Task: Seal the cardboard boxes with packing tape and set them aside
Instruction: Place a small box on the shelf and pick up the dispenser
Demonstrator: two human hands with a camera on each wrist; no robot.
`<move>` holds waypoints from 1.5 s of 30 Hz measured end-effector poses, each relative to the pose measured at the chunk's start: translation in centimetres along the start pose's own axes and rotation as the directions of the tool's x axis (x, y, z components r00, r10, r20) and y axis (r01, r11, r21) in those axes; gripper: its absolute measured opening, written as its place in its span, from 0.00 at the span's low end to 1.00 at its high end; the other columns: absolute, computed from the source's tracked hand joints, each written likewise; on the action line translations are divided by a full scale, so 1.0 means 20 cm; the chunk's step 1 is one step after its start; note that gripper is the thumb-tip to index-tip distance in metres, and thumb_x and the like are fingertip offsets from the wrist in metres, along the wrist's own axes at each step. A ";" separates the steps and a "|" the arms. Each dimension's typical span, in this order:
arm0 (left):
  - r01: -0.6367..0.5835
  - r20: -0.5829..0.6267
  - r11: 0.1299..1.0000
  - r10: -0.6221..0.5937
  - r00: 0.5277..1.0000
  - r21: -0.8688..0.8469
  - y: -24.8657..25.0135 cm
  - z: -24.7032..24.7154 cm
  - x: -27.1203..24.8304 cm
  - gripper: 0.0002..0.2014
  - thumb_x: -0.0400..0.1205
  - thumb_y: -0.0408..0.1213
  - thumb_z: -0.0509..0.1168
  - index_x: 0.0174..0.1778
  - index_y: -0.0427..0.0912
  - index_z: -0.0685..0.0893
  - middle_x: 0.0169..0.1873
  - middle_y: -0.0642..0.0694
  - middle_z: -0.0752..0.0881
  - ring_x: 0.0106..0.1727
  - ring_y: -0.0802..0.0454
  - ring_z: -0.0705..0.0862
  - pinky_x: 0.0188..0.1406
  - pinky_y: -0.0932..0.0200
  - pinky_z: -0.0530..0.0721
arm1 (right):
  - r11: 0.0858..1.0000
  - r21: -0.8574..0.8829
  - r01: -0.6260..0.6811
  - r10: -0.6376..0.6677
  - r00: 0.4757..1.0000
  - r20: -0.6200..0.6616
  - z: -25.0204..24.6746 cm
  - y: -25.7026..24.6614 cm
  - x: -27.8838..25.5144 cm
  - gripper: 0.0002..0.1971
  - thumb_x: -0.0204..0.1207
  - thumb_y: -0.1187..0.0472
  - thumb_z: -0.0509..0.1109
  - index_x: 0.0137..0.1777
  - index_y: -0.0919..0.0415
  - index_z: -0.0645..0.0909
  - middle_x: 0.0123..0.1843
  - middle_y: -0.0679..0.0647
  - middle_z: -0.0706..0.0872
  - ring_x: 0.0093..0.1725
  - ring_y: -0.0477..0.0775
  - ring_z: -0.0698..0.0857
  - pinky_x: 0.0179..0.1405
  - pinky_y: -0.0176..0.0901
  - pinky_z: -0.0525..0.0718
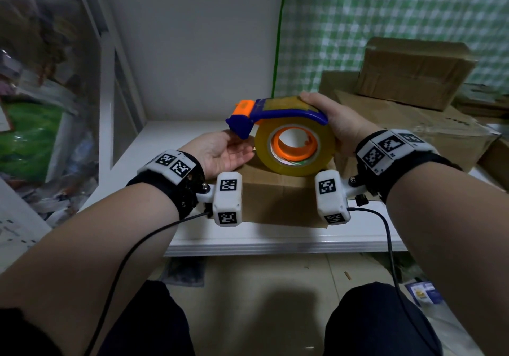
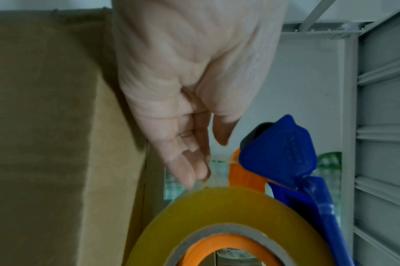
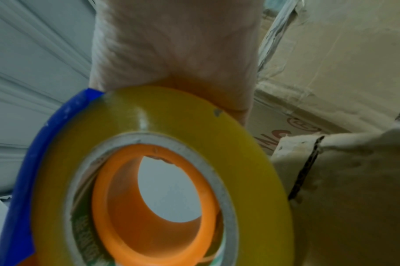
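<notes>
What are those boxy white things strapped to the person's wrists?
Both forearms are bare. Each wrist wears a black band topped with white blocks printed with black-and-white square codes: left wrist band, right wrist band. A white boxy camera pod juts from each band, carrying the same codes, and a thin black cable trails back from each pod.

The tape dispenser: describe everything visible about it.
The tape dispenser has a blue plastic frame, an orange front piece and an orange hub, which carries a thick roll of yellowish clear packing tape. It is held upright above a closed cardboard box. The right hand grips its rear over the roll. The left hand reaches under the blue nose, its fingertips at a loose clear tape end by the roll.
</notes>
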State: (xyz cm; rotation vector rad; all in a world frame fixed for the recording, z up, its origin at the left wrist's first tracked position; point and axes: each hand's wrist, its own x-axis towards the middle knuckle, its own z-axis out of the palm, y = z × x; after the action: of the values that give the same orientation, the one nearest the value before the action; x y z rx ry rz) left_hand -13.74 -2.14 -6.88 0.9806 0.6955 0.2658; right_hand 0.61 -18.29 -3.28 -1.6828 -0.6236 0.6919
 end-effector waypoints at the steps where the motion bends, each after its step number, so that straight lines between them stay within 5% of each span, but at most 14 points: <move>1: 0.004 0.008 1.000 -0.004 1.000 -0.002 0.00 -0.01 0.00 0.12 0.86 0.36 0.58 0.43 0.33 0.82 0.26 0.40 0.87 0.26 0.51 0.87 0.28 0.60 0.89 | 1.000 0.000 0.002 -0.002 1.000 0.003 0.00 0.00 0.00 0.31 0.69 0.34 0.70 0.60 0.59 0.84 0.47 0.57 0.92 0.43 0.57 0.90 0.44 0.46 0.87; 7: -0.009 0.053 1.000 0.011 0.999 -0.029 -0.02 -0.02 0.00 0.14 0.85 0.40 0.59 0.46 0.33 0.82 0.32 0.39 0.88 0.35 0.48 0.87 0.33 0.59 0.89 | 1.000 -0.008 0.011 -0.011 1.000 0.013 0.00 0.00 0.00 0.30 0.71 0.34 0.68 0.59 0.59 0.84 0.47 0.57 0.91 0.42 0.56 0.90 0.46 0.47 0.87; 15: -0.017 0.030 1.000 0.016 0.999 0.025 -0.01 -0.01 -0.01 0.12 0.86 0.31 0.54 0.46 0.32 0.82 0.30 0.39 0.89 0.31 0.48 0.89 0.33 0.57 0.90 | 1.000 0.004 0.006 -0.006 1.000 0.010 -0.01 0.01 0.02 0.31 0.70 0.34 0.69 0.60 0.60 0.84 0.46 0.57 0.91 0.41 0.56 0.90 0.46 0.46 0.87; 19: 0.016 0.065 0.999 -0.013 0.998 -0.038 0.00 -0.03 0.00 0.19 0.87 0.43 0.49 0.50 0.32 0.80 0.37 0.35 0.89 0.37 0.43 0.88 0.37 0.53 0.90 | 1.000 0.008 0.010 -0.010 1.000 0.006 -0.01 0.01 0.02 0.30 0.70 0.34 0.69 0.59 0.59 0.84 0.45 0.57 0.91 0.41 0.56 0.90 0.44 0.45 0.87; 22: 0.023 0.079 1.000 -0.022 0.997 -0.020 0.00 -0.02 0.00 0.23 0.85 0.51 0.55 0.50 0.32 0.82 0.42 0.36 0.88 0.43 0.44 0.87 0.43 0.51 0.89 | 1.000 0.001 0.008 -0.008 1.000 0.009 -0.01 0.01 0.02 0.31 0.69 0.33 0.69 0.59 0.59 0.84 0.46 0.57 0.91 0.42 0.56 0.90 0.46 0.47 0.86; 25: -0.044 -0.013 0.991 0.046 0.999 0.127 -0.01 0.01 0.00 0.10 0.86 0.36 0.59 0.43 0.35 0.82 0.40 0.40 0.86 0.40 0.50 0.85 0.38 0.56 0.89 | 1.000 0.002 0.008 -0.008 1.000 0.011 -0.01 0.01 0.02 0.30 0.69 0.33 0.69 0.59 0.59 0.84 0.46 0.57 0.91 0.42 0.56 0.90 0.45 0.47 0.86; 27: -0.100 -0.068 0.972 0.117 0.991 0.214 0.01 0.01 0.01 0.06 0.85 0.30 0.60 0.48 0.34 0.82 0.37 0.42 0.85 0.35 0.53 0.85 0.31 0.59 0.89 | 1.000 0.003 0.007 -0.007 1.000 0.010 -0.01 0.01 0.02 0.31 0.69 0.33 0.69 0.59 0.59 0.84 0.47 0.57 0.91 0.42 0.56 0.90 0.45 0.46 0.87; 30: -0.212 -0.075 0.930 0.245 0.967 0.301 0.04 -0.02 0.03 0.09 0.84 0.27 0.61 0.59 0.33 0.81 0.36 0.41 0.87 0.30 0.55 0.86 0.29 0.63 0.88 | 1.000 0.011 0.011 -0.011 1.000 0.005 -0.01 0.01 0.02 0.30 0.70 0.34 0.69 0.59 0.59 0.84 0.46 0.57 0.91 0.42 0.56 0.90 0.46 0.47 0.87; 35: -0.313 -0.078 0.851 0.378 0.923 0.422 0.03 -0.02 0.02 0.08 0.85 0.27 0.59 0.56 0.36 0.81 0.37 0.41 0.86 0.36 0.52 0.85 0.38 0.60 0.89 | 0.999 -0.023 0.024 -0.024 1.000 0.015 0.01 -0.01 0.02 0.26 0.72 0.36 0.68 0.56 0.58 0.85 0.44 0.56 0.91 0.41 0.56 0.89 0.46 0.47 0.87; 41: -0.358 -0.102 0.696 0.526 0.844 0.622 0.05 -0.03 0.05 0.13 0.84 0.24 0.55 0.61 0.32 0.81 0.34 0.41 0.85 0.27 0.52 0.80 0.28 0.63 0.82 | 0.999 -0.041 0.017 -0.016 1.000 0.015 0.01 -0.02 0.02 0.27 0.73 0.36 0.67 0.58 0.60 0.85 0.48 0.59 0.91 0.45 0.57 0.90 0.49 0.48 0.88; 45: -0.444 -0.026 0.614 0.604 0.796 0.653 0.05 -0.05 0.04 0.13 0.82 0.21 0.56 0.57 0.30 0.84 0.32 0.41 0.84 0.29 0.52 0.80 0.34 0.61 0.82 | 0.999 -0.048 0.018 -0.016 0.999 0.030 0.02 -0.03 0.02 0.25 0.74 0.36 0.66 0.55 0.59 0.85 0.45 0.57 0.91 0.41 0.55 0.90 0.43 0.44 0.87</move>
State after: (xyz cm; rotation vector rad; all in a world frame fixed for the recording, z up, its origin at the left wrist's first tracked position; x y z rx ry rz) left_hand -13.71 -0.51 -6.76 1.8294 0.7149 0.7294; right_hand 0.62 -17.65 -2.69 -1.7128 -0.6800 0.6959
